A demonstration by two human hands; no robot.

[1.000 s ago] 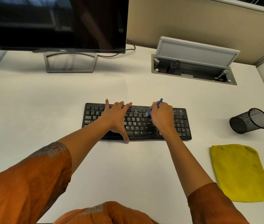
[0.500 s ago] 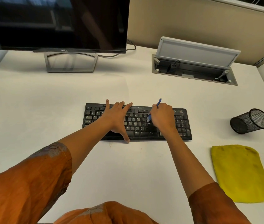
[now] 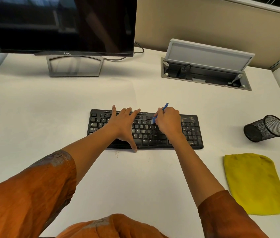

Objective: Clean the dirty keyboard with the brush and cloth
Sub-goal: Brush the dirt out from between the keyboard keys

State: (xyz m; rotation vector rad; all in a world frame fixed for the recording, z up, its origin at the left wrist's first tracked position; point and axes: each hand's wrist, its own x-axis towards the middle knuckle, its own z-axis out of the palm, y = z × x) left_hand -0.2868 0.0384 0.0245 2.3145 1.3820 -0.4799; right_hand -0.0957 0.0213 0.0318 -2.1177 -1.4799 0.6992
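Brushing stage, by the look of it. Keyboard [image 3: 146,129] lies flat mid-desk [image 3: 67,103], in front of the monitor [image 3: 58,23]. Right hand [image 3: 167,121] curled round the blue brush [image 3: 164,107]; handle end pokes up behind the knuckles, head down on the upper key rows just left of the hand. Left hand [image 3: 123,125] flat on the keys, fingers spread and straight, thumb hooked over the near edge; steadying, not gripping.

Done so far: hard to say. Brown grime shows plainly on the top right corner and down the number pad, so that side reads as not yet brushed. Left half mostly hidden under the arm; cannot judge.

Cloth [image 3: 254,182] lies yellow and flat on the desk, well right of the keyboard, untouched by either hand. Wiping step looks wholly ahead. Mesh cup [image 3: 265,127] tipped on its side beyond the cloth
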